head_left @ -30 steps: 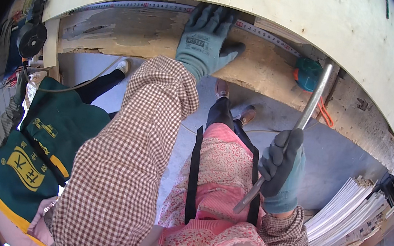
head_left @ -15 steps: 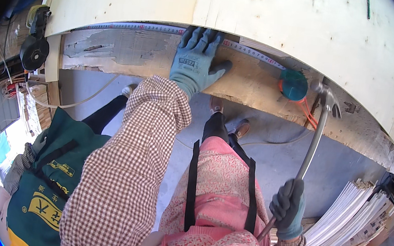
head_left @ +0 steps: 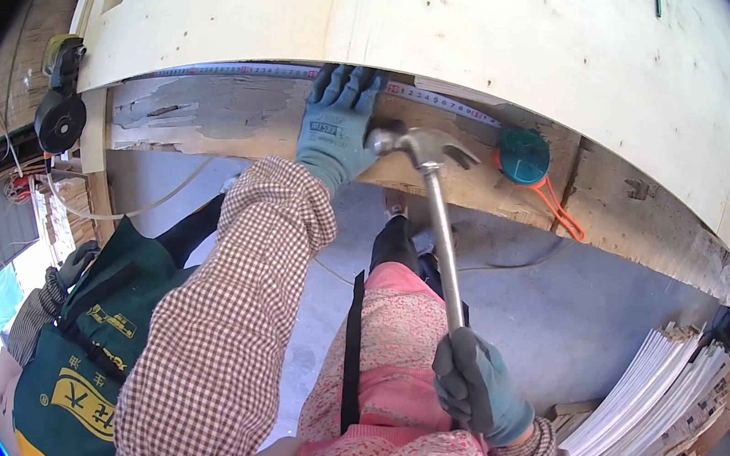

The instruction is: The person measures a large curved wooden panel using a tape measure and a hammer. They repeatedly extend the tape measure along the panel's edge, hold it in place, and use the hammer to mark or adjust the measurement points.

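My left hand (head_left: 339,128), in a blue-grey work glove, lies with fingers stretched out across the extended tape measure (head_left: 444,103). Its fingertips reach the edge of the pale plywood panel (head_left: 501,38). In my right hand (head_left: 481,386), also gloved, is the handle of a claw hammer (head_left: 445,234). The hammer's head is raised beside my left thumb and partly covers it. To the right, the teal tape case (head_left: 523,155) with its orange strap rests on the worn wooden beam (head_left: 232,114).
A black-and-yellow tool (head_left: 62,100) hangs at the panel's left end, with a hose (head_left: 142,208) trailing from there. At lower left stands another person in a green apron (head_left: 110,305). Long white strips (head_left: 638,393) are stacked at lower right.
My right hand has moved left, carrying the hammer, and its head has come from beside the tape case to beside my left hand. The left hand stays on the tape.
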A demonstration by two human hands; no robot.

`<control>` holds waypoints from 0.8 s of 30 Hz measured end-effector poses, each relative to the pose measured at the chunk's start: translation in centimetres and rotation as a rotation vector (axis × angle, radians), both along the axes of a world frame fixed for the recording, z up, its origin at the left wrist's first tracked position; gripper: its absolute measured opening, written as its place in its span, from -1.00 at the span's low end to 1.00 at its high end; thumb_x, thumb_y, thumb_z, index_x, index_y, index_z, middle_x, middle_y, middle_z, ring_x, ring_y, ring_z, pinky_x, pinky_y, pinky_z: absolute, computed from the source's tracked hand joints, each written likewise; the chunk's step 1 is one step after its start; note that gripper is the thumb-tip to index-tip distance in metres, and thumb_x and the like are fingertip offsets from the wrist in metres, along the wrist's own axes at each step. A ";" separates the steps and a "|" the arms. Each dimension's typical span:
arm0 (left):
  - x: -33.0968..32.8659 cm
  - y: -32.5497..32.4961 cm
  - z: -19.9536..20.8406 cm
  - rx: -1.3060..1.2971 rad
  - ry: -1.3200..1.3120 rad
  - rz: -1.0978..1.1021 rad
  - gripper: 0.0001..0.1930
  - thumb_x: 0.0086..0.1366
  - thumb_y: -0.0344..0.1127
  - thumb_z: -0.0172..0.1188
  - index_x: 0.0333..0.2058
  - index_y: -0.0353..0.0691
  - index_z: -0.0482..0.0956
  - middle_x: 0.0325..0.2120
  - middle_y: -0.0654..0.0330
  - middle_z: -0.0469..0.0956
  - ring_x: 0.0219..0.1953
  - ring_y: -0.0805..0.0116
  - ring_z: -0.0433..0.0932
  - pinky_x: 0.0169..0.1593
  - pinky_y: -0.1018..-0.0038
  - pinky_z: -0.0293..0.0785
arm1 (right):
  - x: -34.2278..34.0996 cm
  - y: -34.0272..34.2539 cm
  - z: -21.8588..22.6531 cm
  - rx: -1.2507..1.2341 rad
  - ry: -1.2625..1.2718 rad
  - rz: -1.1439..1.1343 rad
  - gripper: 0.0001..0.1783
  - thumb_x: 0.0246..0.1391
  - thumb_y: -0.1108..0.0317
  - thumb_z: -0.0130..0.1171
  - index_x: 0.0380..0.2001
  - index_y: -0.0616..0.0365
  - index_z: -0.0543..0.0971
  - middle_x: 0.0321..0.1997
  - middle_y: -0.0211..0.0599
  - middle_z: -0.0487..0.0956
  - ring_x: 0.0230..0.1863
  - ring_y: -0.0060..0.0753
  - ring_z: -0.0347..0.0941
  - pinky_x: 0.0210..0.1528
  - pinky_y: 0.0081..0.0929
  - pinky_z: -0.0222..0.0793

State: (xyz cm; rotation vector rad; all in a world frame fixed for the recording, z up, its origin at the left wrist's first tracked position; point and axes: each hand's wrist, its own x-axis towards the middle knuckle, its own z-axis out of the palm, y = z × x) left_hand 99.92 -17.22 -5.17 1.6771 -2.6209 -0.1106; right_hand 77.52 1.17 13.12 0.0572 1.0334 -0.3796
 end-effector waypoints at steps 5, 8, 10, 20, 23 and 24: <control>-0.6 -0.3 0.6 0.025 -0.162 -0.031 -0.19 0.03 0.16 0.09 0.19 -0.11 0.08 0.20 0.09 0.07 0.26 0.14 -0.01 0.32 0.22 -0.25 | -2.2 0.9 -2.5 -1.058 0.906 0.482 -0.72 0.04 0.33 0.07 -0.20 0.22 0.37 -0.60 -0.24 0.45 -0.67 -0.36 0.35 -0.65 -0.43 0.21; 0.2 -0.1 -1.0 -0.031 -0.154 -0.008 -0.19 0.03 0.13 0.11 0.20 -0.09 0.06 0.21 0.09 0.06 0.27 0.15 -0.03 0.33 0.23 -0.26 | -5.2 -1.6 -2.8 -1.259 1.171 0.803 -0.66 -0.06 0.34 0.15 -0.16 0.16 0.41 -0.50 -0.18 0.47 -0.57 -0.24 0.40 -0.55 -0.36 0.26; 0.1 0.0 -0.1 0.004 -0.038 0.017 -0.17 0.01 0.17 0.11 0.20 -0.07 0.06 0.21 0.09 0.05 0.27 0.15 -0.03 0.33 0.23 -0.25 | -7.2 -4.2 -2.1 -1.524 1.407 0.997 -0.61 -0.16 0.31 0.22 -0.17 0.08 0.46 -0.41 -0.30 0.48 -0.45 -0.30 0.42 -0.48 -0.38 0.28; -0.4 -0.1 0.6 -0.008 0.014 0.013 -0.25 0.04 0.15 0.10 0.14 -0.14 0.20 0.17 0.07 0.14 0.23 0.12 0.06 0.31 0.22 -0.20 | -10.6 -11.6 -0.2 -1.846 1.659 1.433 -0.55 -0.23 0.27 0.23 -0.13 -0.11 0.49 -0.46 -0.51 0.36 -0.45 -0.48 0.33 -0.44 -0.48 0.25; -0.3 -0.2 0.1 -0.035 0.004 -0.004 -0.26 0.05 0.12 0.11 0.15 -0.13 0.19 0.17 0.07 0.14 0.23 0.12 0.06 0.31 0.22 -0.19 | -9.9 -12.2 0.5 -1.768 1.698 1.428 -0.52 -0.25 0.25 0.24 -0.12 -0.11 0.49 -0.45 -0.51 0.37 -0.44 -0.49 0.34 -0.44 -0.48 0.26; -0.1 0.0 0.4 -0.030 -0.022 0.007 -0.26 0.05 0.11 0.12 0.15 -0.13 0.18 0.18 0.07 0.13 0.23 0.12 0.06 0.31 0.22 -0.19 | -9.8 -12.4 0.7 -1.755 1.699 1.428 -0.51 -0.26 0.25 0.25 -0.12 -0.11 0.49 -0.45 -0.50 0.37 -0.44 -0.50 0.34 -0.44 -0.49 0.26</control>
